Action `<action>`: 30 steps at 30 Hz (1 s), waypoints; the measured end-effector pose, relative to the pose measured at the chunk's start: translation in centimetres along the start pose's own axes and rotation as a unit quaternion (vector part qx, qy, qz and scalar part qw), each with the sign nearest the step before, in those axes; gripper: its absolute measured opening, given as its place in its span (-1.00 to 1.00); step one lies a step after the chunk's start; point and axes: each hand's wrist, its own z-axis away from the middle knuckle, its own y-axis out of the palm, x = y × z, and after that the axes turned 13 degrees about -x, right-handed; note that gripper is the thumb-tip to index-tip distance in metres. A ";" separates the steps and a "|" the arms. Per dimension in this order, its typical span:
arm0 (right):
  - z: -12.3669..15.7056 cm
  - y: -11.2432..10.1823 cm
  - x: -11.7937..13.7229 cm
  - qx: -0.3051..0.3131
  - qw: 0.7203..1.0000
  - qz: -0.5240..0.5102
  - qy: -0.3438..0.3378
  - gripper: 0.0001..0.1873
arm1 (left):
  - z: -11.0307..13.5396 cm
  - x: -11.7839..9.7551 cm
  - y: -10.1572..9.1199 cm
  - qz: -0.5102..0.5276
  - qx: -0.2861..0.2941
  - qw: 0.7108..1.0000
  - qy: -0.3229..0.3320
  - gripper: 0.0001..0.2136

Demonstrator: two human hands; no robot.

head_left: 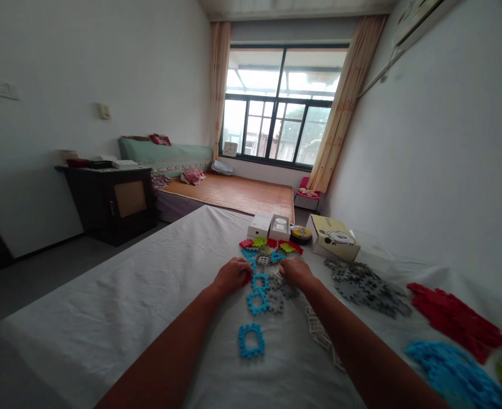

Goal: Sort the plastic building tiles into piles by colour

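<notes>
My left hand point(232, 274) rests at the left edge of a row of toothed plastic building pieces. Its fingers are curled together, with a red building piece point(247, 279) showing under the fingertips. On the other side, my right hand point(297, 272) is closed in a pinch beside grey building pieces point(276, 281); what it grips is too small to make out. Between the hands lie blue pieces, with a blue square frame point(260, 282) nearest. Closer to me are another blue frame point(257, 302) and a separate blue frame point(251, 341). Red and lime pieces point(259, 242) line the far end.
Loose grey pieces point(370, 288), a red pile point(457, 318) and a blue pile point(459, 372) spread along the right. White frames point(318, 326) lie under my right forearm. Beyond stand a yellow box point(334, 237), small white boxes point(260, 225) and a round tin point(301, 234).
</notes>
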 end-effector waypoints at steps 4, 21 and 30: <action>-0.4 0.1 -0.6 0.022 0.999 -0.040 -0.001 -0.73 | 0.0 -0.1 -0.1 0.003 0.000 1.000 -0.002 -0.70; 8.0 -4.0 -9.7 0.079 0.961 -0.263 -0.021 -0.67 | -0.1 0.5 0.3 0.015 -0.008 1.000 0.016 -0.68; 7.0 -1.9 -7.1 -0.056 0.994 -0.092 0.016 -0.71 | 0.0 0.0 -0.3 0.015 -0.006 1.000 0.013 -0.67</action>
